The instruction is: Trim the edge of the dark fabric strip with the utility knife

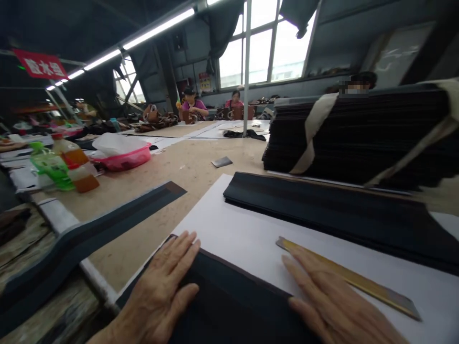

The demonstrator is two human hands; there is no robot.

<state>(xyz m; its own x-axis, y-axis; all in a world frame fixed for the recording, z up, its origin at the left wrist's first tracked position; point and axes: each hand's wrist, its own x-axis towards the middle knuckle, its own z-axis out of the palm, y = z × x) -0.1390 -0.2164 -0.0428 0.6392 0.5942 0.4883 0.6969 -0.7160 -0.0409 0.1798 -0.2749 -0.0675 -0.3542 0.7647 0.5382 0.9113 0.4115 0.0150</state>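
A dark blue-black sheet of material lies in front of me on a white board. My left hand rests flat on its far left corner, fingers stretched forward and thumb apart. At its right edge is my right hand, fingers extended, with the thumb at the sheet's edge and the other fingers over the board. A narrow brass-coloured metal strip lies diagonally on the board, partly behind my right fingers; whether they touch it I cannot tell. Beyond it lies a stack of dark folded pieces.
A long dark strip hangs over the table's left edge. A tall bundle of dark sheets tied with pale bands stands at back right. A small metal plate, pink basin and bottles are farther off. People sit at the back.
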